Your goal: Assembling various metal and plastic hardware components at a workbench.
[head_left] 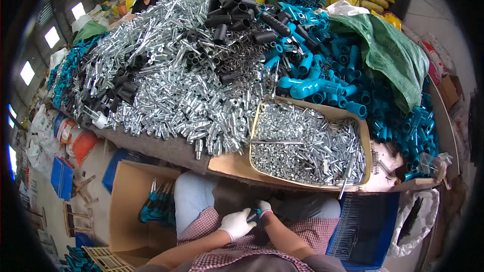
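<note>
Over my lap, both hands meet on a small handle-like part (pixel 253 215), black with some teal at one end. My left hand (pixel 237 224), in a white glove, is closed round its left side. At the upper right of it is my right hand (pixel 263 206), also in a white glove, its fingers bent against the teal end. Much of the part is hidden by the gloves, so its full shape cannot be made out. Just beyond my hands, on the table edge, sits a cream tray (pixel 311 180) of small metal pins and sleeves.
A heap of silvery metal fittings (pixel 171 90) covers the table, with black sleeves (pixel 229 17) and teal tubular handles (pixel 312 88) behind. A cardboard box (pixel 123 206) holding teal-and-black tools (pixel 157 204) stands left. A blue bin (pixel 365 226) with thin metal rods is right. Someone sits far left.
</note>
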The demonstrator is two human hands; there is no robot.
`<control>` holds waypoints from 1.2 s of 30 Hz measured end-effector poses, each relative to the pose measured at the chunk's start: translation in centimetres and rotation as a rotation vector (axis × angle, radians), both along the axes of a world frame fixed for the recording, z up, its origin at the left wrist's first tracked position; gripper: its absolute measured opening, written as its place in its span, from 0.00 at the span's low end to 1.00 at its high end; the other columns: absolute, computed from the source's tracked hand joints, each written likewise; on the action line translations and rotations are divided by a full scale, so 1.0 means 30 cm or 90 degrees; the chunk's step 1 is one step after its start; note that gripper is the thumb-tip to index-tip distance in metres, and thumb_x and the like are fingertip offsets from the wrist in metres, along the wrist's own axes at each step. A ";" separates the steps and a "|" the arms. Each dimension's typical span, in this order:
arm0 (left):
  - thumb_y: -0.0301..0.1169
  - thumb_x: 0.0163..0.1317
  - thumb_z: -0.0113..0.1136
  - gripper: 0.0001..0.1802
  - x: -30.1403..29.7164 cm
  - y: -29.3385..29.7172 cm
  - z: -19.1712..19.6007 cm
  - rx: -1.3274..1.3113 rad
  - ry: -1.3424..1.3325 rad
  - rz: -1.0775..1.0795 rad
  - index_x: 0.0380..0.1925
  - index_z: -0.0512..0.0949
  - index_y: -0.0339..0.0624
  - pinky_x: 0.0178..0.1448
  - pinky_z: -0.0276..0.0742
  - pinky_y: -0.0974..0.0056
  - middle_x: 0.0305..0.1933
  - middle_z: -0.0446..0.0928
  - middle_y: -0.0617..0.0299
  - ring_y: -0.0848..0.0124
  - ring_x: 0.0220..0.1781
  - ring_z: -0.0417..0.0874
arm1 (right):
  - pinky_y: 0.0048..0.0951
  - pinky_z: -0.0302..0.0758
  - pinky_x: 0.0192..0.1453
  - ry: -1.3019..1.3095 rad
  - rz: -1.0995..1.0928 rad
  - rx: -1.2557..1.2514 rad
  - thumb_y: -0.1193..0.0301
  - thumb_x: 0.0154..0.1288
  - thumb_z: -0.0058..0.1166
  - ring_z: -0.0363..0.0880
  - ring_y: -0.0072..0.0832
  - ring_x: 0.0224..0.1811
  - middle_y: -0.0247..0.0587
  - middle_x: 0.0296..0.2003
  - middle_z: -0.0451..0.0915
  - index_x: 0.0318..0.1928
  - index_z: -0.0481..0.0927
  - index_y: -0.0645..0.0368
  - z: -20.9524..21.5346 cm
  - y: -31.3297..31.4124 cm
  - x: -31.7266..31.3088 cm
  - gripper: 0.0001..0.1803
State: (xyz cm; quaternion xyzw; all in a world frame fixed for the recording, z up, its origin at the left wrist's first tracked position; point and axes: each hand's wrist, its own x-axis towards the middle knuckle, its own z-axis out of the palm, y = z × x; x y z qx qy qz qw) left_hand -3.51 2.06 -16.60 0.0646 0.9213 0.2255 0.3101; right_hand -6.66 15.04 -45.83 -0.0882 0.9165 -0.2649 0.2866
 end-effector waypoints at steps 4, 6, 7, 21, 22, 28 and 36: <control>0.43 0.55 0.61 0.18 0.001 -0.010 -0.022 0.045 0.093 0.005 0.40 0.76 0.43 0.44 0.79 0.44 0.35 0.83 0.44 0.46 0.39 0.85 | 0.32 0.77 0.52 -0.138 -0.600 -0.506 0.68 0.65 0.56 0.83 0.35 0.46 0.48 0.44 0.86 0.50 0.83 0.64 0.488 0.074 0.012 0.17; 0.40 0.56 0.56 0.17 -0.012 0.062 -0.078 0.067 0.100 -0.009 0.40 0.77 0.40 0.44 0.79 0.44 0.35 0.83 0.43 0.45 0.39 0.85 | 0.29 0.77 0.52 0.020 -0.655 -0.469 0.73 0.60 0.62 0.82 0.30 0.43 0.47 0.40 0.86 0.48 0.84 0.65 0.711 0.000 0.007 0.16; 0.40 0.57 0.55 0.17 -0.005 0.077 -0.088 0.062 0.108 0.000 0.40 0.77 0.40 0.45 0.79 0.44 0.36 0.83 0.43 0.45 0.40 0.85 | 0.30 0.78 0.51 0.063 -0.684 -0.433 0.72 0.60 0.62 0.83 0.31 0.41 0.47 0.39 0.86 0.47 0.84 0.65 0.641 -0.009 0.011 0.15; 0.37 0.56 0.55 0.19 -0.027 0.064 -0.057 0.091 0.054 -0.007 0.47 0.78 0.41 0.48 0.79 0.45 0.39 0.83 0.43 0.45 0.43 0.84 | 0.31 0.79 0.48 0.185 -0.364 -0.188 0.66 0.64 0.57 0.84 0.33 0.42 0.49 0.38 0.86 0.44 0.84 0.67 0.547 0.050 -0.014 0.16; 0.37 0.56 0.56 0.20 -0.072 0.057 -0.008 0.104 0.052 -0.041 0.48 0.77 0.41 0.48 0.79 0.45 0.39 0.83 0.43 0.46 0.43 0.84 | 0.31 0.79 0.49 0.077 -0.441 -0.311 0.65 0.66 0.55 0.84 0.33 0.43 0.48 0.39 0.85 0.45 0.83 0.67 0.585 0.091 -0.042 0.17; 0.38 0.51 0.69 0.32 0.027 -0.481 0.484 0.242 0.205 0.168 0.57 0.76 0.37 0.53 0.80 0.57 0.45 0.82 0.43 0.52 0.47 0.85 | 0.31 0.77 0.58 -0.040 -0.680 -0.660 0.73 0.72 0.44 0.81 0.31 0.50 0.45 0.48 0.82 0.56 0.78 0.67 0.856 0.284 0.089 0.17; 0.29 0.51 0.64 0.15 0.284 -0.949 0.455 0.273 0.257 0.688 0.39 0.76 0.36 0.21 0.70 0.70 0.23 0.75 0.65 0.77 0.19 0.75 | 0.37 0.74 0.64 -0.031 -0.651 -0.629 0.70 0.74 0.43 0.79 0.35 0.55 0.47 0.53 0.81 0.58 0.77 0.68 0.709 0.326 0.177 0.19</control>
